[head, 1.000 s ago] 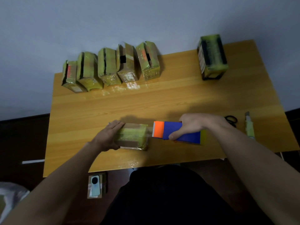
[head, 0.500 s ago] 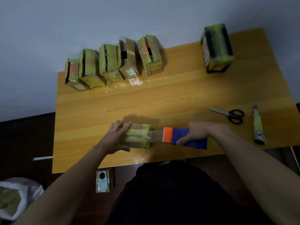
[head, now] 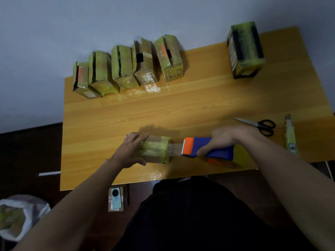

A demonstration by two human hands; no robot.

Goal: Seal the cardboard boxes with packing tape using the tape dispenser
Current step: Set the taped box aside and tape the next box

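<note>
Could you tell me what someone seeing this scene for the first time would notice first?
The blue and orange tape dispenser near the front edge of the wooden table stands out, gripped by the right hand. A strip of tape runs from it to the small box, which the left hand steadies. Five taped boxes line the far left edge.

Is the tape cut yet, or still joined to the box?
Still joined. A strip of tape runs unbroken from the box to the orange head of the dispenser, which the right hand grips.
</note>
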